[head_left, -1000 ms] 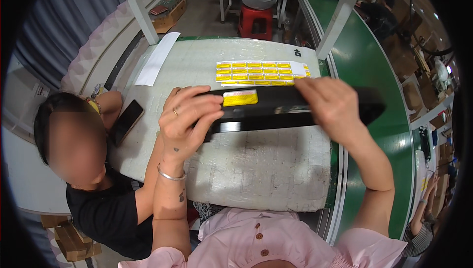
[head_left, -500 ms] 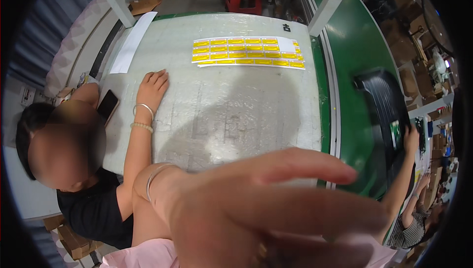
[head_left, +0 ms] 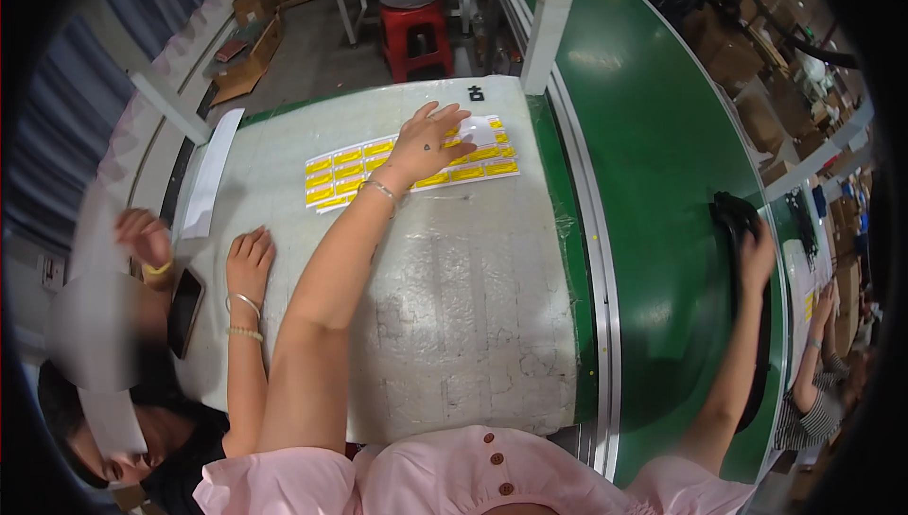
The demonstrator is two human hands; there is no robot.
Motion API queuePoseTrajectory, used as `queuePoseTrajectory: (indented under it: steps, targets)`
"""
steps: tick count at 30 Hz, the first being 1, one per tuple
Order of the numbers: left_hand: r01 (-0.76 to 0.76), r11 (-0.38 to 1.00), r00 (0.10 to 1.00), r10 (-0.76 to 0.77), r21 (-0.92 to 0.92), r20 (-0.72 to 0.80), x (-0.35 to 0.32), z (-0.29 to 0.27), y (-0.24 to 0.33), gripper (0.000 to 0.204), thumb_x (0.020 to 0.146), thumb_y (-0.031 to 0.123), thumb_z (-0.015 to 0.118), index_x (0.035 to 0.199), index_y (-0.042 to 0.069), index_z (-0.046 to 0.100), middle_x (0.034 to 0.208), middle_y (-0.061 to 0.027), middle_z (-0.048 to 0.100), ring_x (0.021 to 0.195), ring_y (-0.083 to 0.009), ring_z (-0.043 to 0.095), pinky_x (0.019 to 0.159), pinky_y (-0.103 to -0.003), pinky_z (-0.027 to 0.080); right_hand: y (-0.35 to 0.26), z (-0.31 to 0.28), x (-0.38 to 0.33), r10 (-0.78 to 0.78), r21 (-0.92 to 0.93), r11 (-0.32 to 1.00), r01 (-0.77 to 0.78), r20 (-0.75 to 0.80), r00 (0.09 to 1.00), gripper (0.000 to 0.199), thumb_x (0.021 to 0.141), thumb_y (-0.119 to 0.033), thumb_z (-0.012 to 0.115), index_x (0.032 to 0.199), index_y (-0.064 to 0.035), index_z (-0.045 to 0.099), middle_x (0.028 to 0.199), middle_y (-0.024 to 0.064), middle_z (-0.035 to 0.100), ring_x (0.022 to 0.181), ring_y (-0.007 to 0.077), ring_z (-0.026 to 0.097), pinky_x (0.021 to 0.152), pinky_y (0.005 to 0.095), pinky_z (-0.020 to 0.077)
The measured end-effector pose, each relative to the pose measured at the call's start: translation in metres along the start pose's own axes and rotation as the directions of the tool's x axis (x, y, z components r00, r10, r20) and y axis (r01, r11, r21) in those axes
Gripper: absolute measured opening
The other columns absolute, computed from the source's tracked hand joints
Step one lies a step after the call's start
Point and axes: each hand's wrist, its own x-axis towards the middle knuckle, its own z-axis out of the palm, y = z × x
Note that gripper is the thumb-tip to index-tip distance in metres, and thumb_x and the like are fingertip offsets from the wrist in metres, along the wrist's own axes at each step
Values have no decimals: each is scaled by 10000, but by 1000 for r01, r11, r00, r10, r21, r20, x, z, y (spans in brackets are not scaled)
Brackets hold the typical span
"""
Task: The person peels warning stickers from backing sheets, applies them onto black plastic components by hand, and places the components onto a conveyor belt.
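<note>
My left hand (head_left: 430, 144) is stretched far across the padded table, its fingers spread over the sheets of yellow labels (head_left: 331, 174). Its fingertips lie by a white bare patch on the top sheet; no label shows lifted between them. Off to the right, my right hand (head_left: 757, 255) is closed on the upper end of a long black object (head_left: 734, 217), which stands on the green conveyor belt. That black object is seen nearly edge-on, and my forearm hides part of it.
Clear film covers the white tabletop (head_left: 454, 297). On its left lie a white paper strip (head_left: 213, 170) and a phone (head_left: 186, 312). A co-worker's hand (head_left: 250, 264) rests near my left arm. A metal rail (head_left: 605, 364) divides table and green belt (head_left: 653, 260). A white post (head_left: 551, 23) rises behind.
My left hand has swung from close in front of me forward onto the label sheets. The black object has turned edge-on in my right hand. A co-worker's other hand is now raised. My view has shifted.
</note>
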Motion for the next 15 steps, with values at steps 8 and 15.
queuePoseTrajectory:
  steps: [8, 15]
  targets:
    - [100, 990, 990, -89, -97, 112, 5, 24, 0, 458, 709, 348, 776, 1103, 133, 683, 1226, -76, 600, 1204, -279, 459, 1045, -371, 322, -325, 56, 3, -369, 767, 627, 137, 137, 919, 259, 834, -81, 621, 1091, -51, 641, 1067, 122, 654, 976, 235, 621, 857, 332, 487]
    - [2, 979, 995, -23, -203, -101, 3, 10, -6, 252, 762, 246, 720, 955, 84, 728, 904, -96, 686, 937, -254, 588, 965, -389, 367, -429, 100, 0, -339, 783, 619, -56, 331, 880, 331, 831, -102, 638, 1153, -31, 613, 1048, 126, 670, 937, 211, 643, 803, 320, 509]
